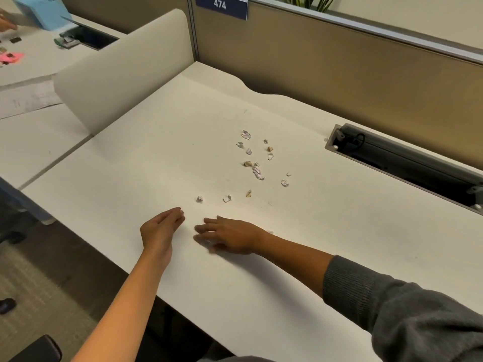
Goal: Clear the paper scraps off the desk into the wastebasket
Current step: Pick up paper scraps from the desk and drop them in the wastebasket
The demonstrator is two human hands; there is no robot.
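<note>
Both hands (198, 232) rest near desk (130, 178) edge — paper scraps (254, 163) beyond.

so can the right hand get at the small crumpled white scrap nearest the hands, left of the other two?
Probably yes. The right hand lies flat on the white desk, fingers pointing toward the small crumpled white scrap, with only bare desktop between them. The left hand sits off to the side.

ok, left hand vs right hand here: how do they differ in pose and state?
The left hand has curled fingers, seemingly pinching a small paper scrap at the tips; the right hand lies palm down with fingers spread, holding nothing visible. The left forearm is bare; the right arm wears a grey sleeve. Both are low over the desk, short of the scattered scraps.
</note>
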